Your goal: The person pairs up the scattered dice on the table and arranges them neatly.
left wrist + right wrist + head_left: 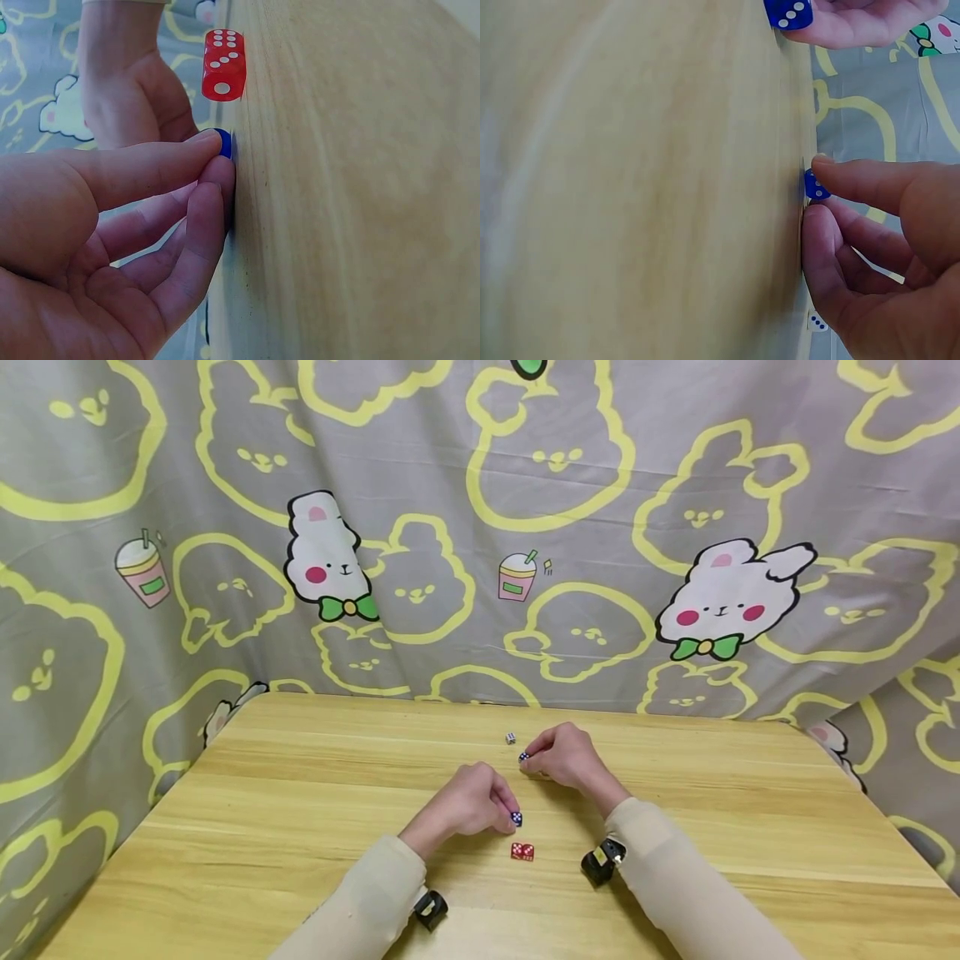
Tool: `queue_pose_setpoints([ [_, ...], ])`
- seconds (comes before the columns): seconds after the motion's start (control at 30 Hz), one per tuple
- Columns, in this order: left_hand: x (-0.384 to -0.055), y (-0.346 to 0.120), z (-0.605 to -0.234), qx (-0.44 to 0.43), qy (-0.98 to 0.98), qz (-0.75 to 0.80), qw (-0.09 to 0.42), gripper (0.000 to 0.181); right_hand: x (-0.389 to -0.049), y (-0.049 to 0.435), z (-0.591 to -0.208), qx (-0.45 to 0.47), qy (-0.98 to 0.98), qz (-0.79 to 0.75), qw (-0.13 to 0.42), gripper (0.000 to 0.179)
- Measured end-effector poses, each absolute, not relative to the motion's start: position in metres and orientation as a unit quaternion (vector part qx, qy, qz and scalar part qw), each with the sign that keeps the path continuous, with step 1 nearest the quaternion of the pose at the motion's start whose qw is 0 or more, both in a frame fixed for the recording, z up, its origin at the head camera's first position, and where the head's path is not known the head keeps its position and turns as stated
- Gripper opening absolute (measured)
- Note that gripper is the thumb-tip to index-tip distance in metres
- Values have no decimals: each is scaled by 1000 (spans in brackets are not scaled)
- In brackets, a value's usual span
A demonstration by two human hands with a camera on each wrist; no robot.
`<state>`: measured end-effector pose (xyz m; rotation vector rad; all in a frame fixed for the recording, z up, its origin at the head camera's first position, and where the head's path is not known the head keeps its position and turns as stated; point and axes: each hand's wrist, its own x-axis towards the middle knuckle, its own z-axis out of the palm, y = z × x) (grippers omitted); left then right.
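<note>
Between thumb and fingertips, my left hand [472, 799] pinches a blue die [517, 818] with white dots, low at the tabletop. Farther back, my right hand [566, 755] pinches a second blue die [817, 184], also down at the table surface. Two red dice [522, 852] lie side by side on the near side of the left hand; in the left wrist view they line up as one red block [224, 66]. Just beyond the right hand's fingers sits a white die [511, 738] with dark dots.
The dice are on a light wood table [300, 777]. A grey curtain [435, 468] with yellow cartoon outlines hangs along its far edge and sides. Black wrist cameras [597, 865] are strapped below both sleeves, close over the table.
</note>
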<state>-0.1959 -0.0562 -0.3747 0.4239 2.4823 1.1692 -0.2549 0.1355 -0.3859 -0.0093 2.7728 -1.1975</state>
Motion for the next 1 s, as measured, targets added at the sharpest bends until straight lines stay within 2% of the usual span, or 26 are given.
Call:
queue_pose_setpoints([
  [1.0,-196,-57,-374,153,883,408,175,17,-254,136,-386,23,905,-420,66,12],
])
